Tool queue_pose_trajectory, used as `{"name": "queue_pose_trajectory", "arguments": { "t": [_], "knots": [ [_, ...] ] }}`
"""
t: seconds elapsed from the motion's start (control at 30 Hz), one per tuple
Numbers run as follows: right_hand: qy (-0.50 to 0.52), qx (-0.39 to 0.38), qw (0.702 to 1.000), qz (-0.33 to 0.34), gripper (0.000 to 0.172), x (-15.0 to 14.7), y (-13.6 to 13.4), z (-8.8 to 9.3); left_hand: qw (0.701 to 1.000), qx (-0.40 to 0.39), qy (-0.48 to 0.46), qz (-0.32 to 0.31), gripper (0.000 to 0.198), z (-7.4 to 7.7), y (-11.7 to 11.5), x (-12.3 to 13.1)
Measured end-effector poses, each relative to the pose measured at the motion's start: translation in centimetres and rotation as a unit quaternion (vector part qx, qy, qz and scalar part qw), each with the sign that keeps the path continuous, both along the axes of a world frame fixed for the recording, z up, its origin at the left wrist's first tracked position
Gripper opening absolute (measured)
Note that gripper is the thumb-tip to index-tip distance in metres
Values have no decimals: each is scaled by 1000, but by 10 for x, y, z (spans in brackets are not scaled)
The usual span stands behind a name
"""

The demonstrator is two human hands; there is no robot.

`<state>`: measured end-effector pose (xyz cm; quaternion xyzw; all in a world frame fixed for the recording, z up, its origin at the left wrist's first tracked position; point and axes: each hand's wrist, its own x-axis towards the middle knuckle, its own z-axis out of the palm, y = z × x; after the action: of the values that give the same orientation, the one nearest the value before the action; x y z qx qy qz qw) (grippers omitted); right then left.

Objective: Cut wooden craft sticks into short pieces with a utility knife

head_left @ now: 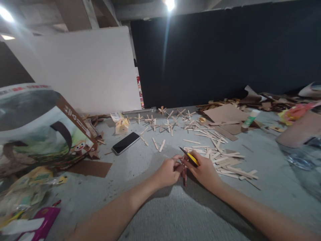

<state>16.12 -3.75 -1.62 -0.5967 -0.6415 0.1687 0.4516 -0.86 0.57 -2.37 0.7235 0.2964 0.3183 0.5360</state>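
My right hand (pixel 203 169) is closed round a yellow-and-black utility knife (pixel 193 158), its dark pointed end aimed up and left. Fingers pinched, my left hand (pixel 169 171) meets the right one at the middle of the grey surface. Between the two hands a thin reddish-brown stick (pixel 185 177) shows, pointing down toward me; its upper end is hidden by the fingers. Just right of my right hand lies a loose pile of wooden craft sticks (pixel 230 164). Beyond the hands, several sticks are joined into small star shapes (pixel 169 125).
A phone (pixel 126 143) lies left of centre, near a brown cardboard strip (pixel 91 168) and a large printed bag (pixel 47 127). A purple object (pixel 47 221) is at the lower left. Cardboard sheets (pixel 223 113), a glue stick (pixel 250 119) and a clear cup (pixel 299 159) stand or lie rightward.
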Motion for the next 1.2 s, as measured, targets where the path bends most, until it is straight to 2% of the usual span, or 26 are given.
{"name": "queue_pose_trajectory", "arguments": {
  "t": [0.1, 0.37, 0.63, 0.97, 1.2],
  "knots": [
    [-5, 0, 1000, 4, 35, 1, 0, 0, 999, 0, 22, -38, 30, 1, 1, -1],
    [-15, -8, 1000, 11, 32, 5, 1, -2, 999, 5, 42, -33, 29, 5, 0, -2],
    [-19, 8, 1000, 17, 31, 5, 1, -7, 998, 18, 38, -41, 30, 1, 2, -2],
    [1, -7, 1000, -18, 49, 2, 2, -6, 997, 25, 62, -44, 33, -1, 3, -3],
    [11, -19, 999, -26, 46, 1, 3, -5, 995, 39, 76, -48, 33, 0, 2, -3]
  ]
}}
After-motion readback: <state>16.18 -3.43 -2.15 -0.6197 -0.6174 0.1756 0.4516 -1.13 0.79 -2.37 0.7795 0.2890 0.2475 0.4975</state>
